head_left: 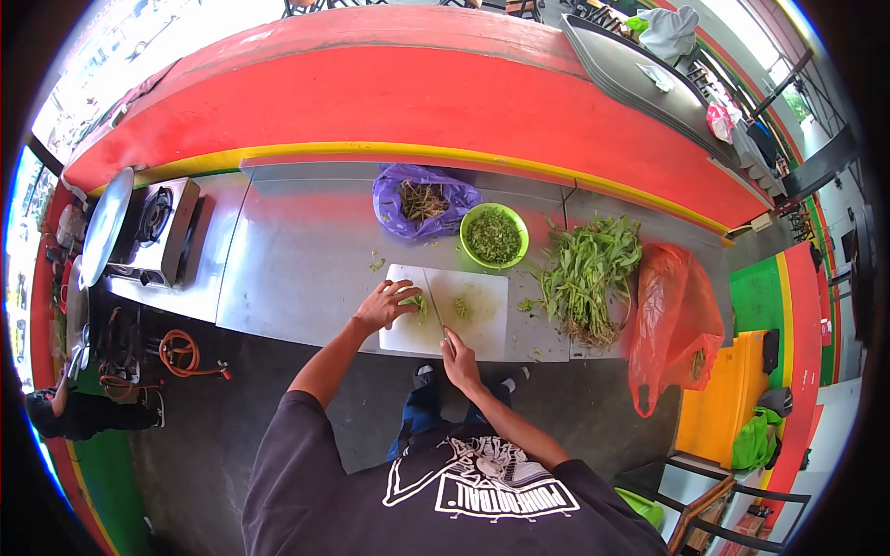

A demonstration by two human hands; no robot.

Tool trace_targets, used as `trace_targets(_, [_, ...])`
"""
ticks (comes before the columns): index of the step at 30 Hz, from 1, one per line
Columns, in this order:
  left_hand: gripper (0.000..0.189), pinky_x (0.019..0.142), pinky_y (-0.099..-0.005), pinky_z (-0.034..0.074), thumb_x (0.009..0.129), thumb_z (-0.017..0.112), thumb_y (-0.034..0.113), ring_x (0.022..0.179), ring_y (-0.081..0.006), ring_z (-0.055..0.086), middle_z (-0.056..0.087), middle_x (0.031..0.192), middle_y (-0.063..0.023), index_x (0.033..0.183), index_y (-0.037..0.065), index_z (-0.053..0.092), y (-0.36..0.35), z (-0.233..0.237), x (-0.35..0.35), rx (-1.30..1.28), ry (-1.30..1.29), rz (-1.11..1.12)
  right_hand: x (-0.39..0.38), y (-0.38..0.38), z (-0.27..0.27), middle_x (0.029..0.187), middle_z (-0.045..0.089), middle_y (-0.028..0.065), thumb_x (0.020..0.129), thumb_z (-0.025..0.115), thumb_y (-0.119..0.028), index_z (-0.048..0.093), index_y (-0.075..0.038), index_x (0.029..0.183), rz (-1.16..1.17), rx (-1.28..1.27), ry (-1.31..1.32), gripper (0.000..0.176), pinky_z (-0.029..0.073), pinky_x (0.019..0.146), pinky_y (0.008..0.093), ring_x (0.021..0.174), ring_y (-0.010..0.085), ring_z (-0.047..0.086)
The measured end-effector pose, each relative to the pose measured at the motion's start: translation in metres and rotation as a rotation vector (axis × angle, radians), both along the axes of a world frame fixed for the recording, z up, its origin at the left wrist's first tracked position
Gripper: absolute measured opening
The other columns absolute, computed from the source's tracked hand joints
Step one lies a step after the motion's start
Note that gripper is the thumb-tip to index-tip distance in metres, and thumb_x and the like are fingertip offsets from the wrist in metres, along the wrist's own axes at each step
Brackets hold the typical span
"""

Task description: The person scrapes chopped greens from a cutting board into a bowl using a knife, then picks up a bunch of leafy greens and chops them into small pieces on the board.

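Note:
On a white cutting board [487, 324] my right hand [460, 361] is closed around the handle of a kitchen knife [433, 298], its blade pointing away from me. My left hand [385, 304] rests at the board's left side, fingers bent over a small bunch of green stems [422, 306] beside the blade. A little pile of chopped greens [462, 307] lies right of the knife. Behind the board stands a green bowl [524, 243] filled with chopped greens. Right of the board lies a heap of leafy greens [591, 273] with roots toward me.
A purple plastic bag [394, 215] holding root ends stands behind the board. An orange-red plastic bag [675, 315] hangs over the right table edge. At the far left sits a gas stove [158, 227]. Another person [79, 412] is at lower left. A red wall [371, 97] runs behind the metal table [297, 250].

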State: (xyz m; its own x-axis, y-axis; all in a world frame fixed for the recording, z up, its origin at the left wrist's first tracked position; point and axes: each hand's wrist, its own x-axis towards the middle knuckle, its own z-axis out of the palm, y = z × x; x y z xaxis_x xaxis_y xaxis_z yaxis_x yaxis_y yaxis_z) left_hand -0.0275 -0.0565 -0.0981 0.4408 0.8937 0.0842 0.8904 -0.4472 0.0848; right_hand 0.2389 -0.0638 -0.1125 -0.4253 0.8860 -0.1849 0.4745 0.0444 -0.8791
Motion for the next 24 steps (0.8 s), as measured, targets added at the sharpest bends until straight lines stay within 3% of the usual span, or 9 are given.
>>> trace_targets(1, [0.062, 0.106, -0.0406, 0.039, 0.057, 0.083, 0.016, 0.138, -0.0188, 0.040, 0.050, 0.144, 0.0064, 0.116, 0.027, 0.069, 0.001, 0.001, 0.000, -0.007, 0.002, -0.006, 0.001, -0.001, -0.004, 0.104, 0.069, 0.0279, 0.100, 0.057, -0.022, 0.056, 0.000, 0.133, -0.001, 0.106, 0.044, 0.040, 0.053, 0.081, 0.0399, 0.098, 0.0386, 0.070])
trace_targets(4, [0.060, 0.105, -0.0397, 0.040, 0.056, 0.083, 0.015, 0.139, -0.0188, 0.040, 0.052, 0.143, 0.0067, 0.114, 0.026, 0.069, 0.005, -0.006, -0.002, 0.038, -0.024, -0.050, 0.001, -0.001, 0.001, 0.113, 0.066, 0.0293, 0.099, 0.056, -0.022, 0.056, -0.001, 0.134, 0.004, -0.067, 0.000, 0.040, 0.053, 0.087, 0.0427, 0.107, 0.0424, 0.064])
trace_targets(8, [0.056, 0.106, -0.0408, 0.040, 0.057, 0.082, 0.020, 0.137, -0.0195, 0.043, 0.054, 0.141, 0.0072, 0.112, 0.026, 0.070, 0.006, -0.018, -0.004, 0.050, -0.020, -0.081, -0.008, 0.001, -0.005, 0.115, 0.066, 0.0290, 0.099, 0.056, -0.022, 0.056, 0.000, 0.134, 0.010, 0.009, 0.044, 0.041, 0.052, 0.089, 0.0427, 0.109, 0.0426, 0.064])
trace_targets(10, [0.043, 0.105, -0.0392, 0.040, 0.068, 0.076, 0.020, 0.133, -0.0185, 0.048, 0.059, 0.135, 0.0069, 0.110, 0.023, 0.070, 0.006, -0.022, -0.004, 0.126, -0.024, -0.093, -0.012, 0.003, -0.009, 0.115, 0.066, 0.0285, 0.099, 0.056, -0.021, 0.055, -0.001, 0.134, 0.014, 0.064, 0.034, 0.041, 0.051, 0.090, 0.0396, 0.110, 0.0405, 0.065])
trace_targets(16, [0.044, 0.103, -0.0370, 0.041, 0.079, 0.065, 0.021, 0.126, -0.0151, 0.053, 0.066, 0.124, 0.0066, 0.123, 0.021, 0.066, 0.006, -0.027, -0.001, 0.131, -0.129, -0.030, -0.019, 0.013, -0.009, 0.119, 0.065, 0.0285, 0.098, 0.057, -0.020, 0.056, 0.000, 0.134, 0.045, 0.034, 0.040, 0.041, 0.050, 0.095, 0.0427, 0.112, 0.0424, 0.063])
trace_targets(23, [0.059, 0.102, -0.0369, 0.042, 0.069, 0.074, 0.020, 0.124, -0.0155, 0.053, 0.067, 0.123, 0.0068, 0.127, 0.021, 0.064, 0.010, -0.020, -0.003, 0.043, -0.089, -0.055, -0.011, 0.011, 0.001, 0.112, 0.068, 0.0272, 0.099, 0.057, -0.021, 0.056, 0.000, 0.134, 0.009, 0.047, 0.070, 0.041, 0.051, 0.091, 0.0412, 0.105, 0.0417, 0.066])
trace_targets(24, [0.063, 0.102, -0.0374, 0.042, 0.064, 0.077, 0.020, 0.125, -0.0163, 0.053, 0.066, 0.124, 0.0064, 0.125, 0.022, 0.066, 0.011, -0.027, -0.006, 0.068, -0.076, -0.086, -0.008, 0.011, 0.015, 0.113, 0.068, 0.0277, 0.099, 0.057, -0.022, 0.056, 0.000, 0.134, 0.013, -0.088, -0.013, 0.041, 0.051, 0.092, 0.0410, 0.107, 0.0412, 0.065])
